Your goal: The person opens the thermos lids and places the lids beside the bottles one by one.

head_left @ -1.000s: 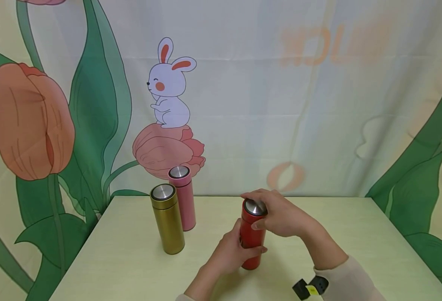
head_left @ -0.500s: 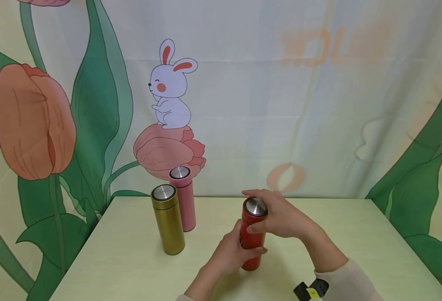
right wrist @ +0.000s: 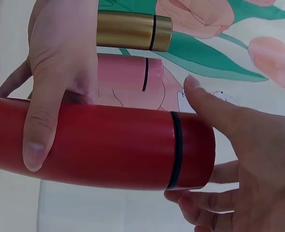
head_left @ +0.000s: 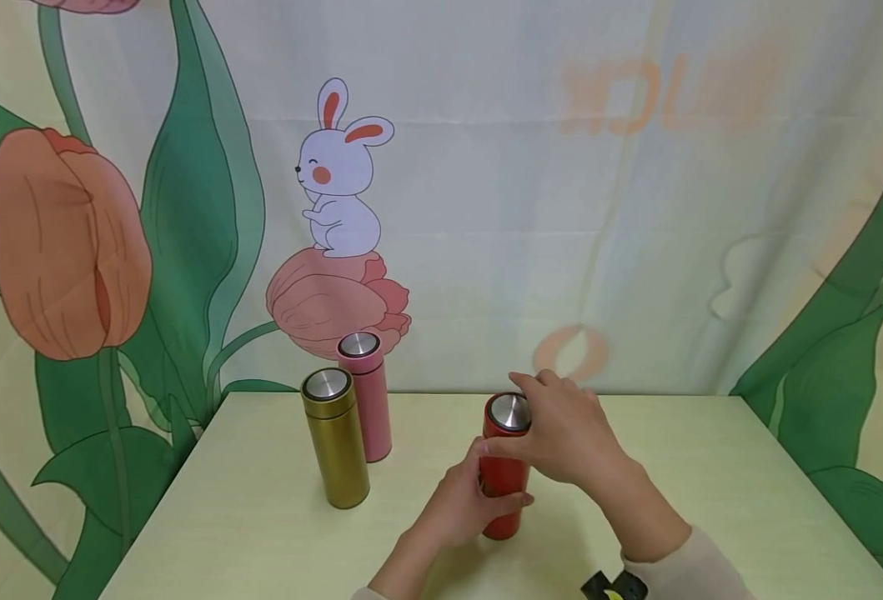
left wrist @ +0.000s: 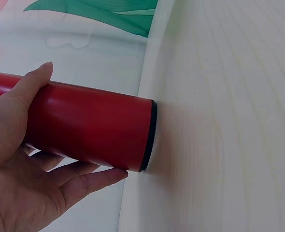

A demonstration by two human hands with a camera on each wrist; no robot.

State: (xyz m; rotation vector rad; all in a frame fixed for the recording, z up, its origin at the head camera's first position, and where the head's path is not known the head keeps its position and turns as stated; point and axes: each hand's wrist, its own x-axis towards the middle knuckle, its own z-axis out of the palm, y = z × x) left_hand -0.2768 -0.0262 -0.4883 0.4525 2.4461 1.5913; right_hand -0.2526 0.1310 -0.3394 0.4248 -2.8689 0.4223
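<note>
Right hand [head_left: 564, 429] has turned, spread loosely about the lid [head_left: 511, 411] of the red flask [head_left: 504, 475] the left hand [head_left: 461, 502] grips

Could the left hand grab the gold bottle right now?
Probably not yet: the left hand is holding the red bottle. Once free, likely yes, as nothing stands between it and the gold bottle.

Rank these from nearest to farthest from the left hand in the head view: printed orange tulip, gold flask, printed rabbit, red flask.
1. Red flask: held in the left hand.
2. Gold flask: left of that hand, on the table.
3. Printed rabbit: on the backdrop behind.
4. Printed orange tulip: same backdrop, far left.
</note>
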